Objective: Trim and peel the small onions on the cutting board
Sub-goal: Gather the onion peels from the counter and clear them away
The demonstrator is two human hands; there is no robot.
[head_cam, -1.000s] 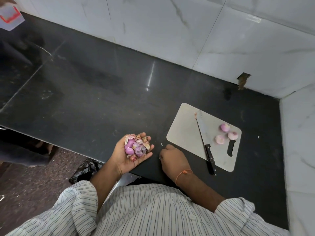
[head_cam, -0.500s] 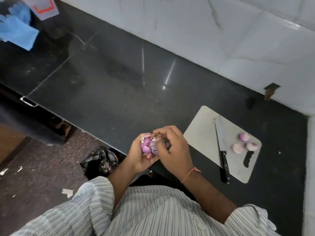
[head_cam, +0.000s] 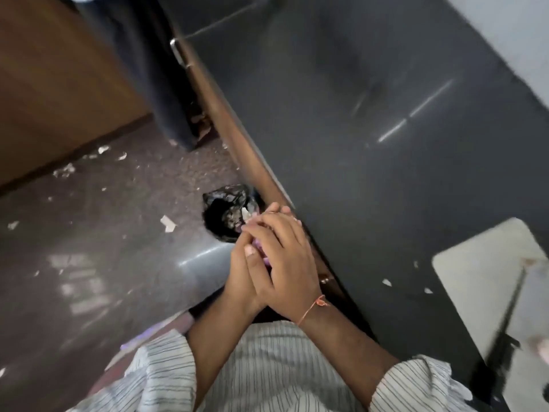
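Just off the front edge of the dark polished stone counter (head_cam: 371, 188), the right hand (head_cam: 285, 263) lies cupped over the left hand (head_cam: 240, 272), the two pressed together around a bundle of purple and pink onion peelings (head_cam: 261, 252), of which only a sliver shows between the fingers. Below them on the speckled floor sits a crumpled black plastic bag (head_cam: 227, 214). The pale rectangular cutting board (head_cam: 475, 263) rests at the right on the counter, with a black-handled knife (head_cam: 505, 343) on it, blurred; a pink onion (head_cam: 542, 347) peeks in at the frame's right edge.
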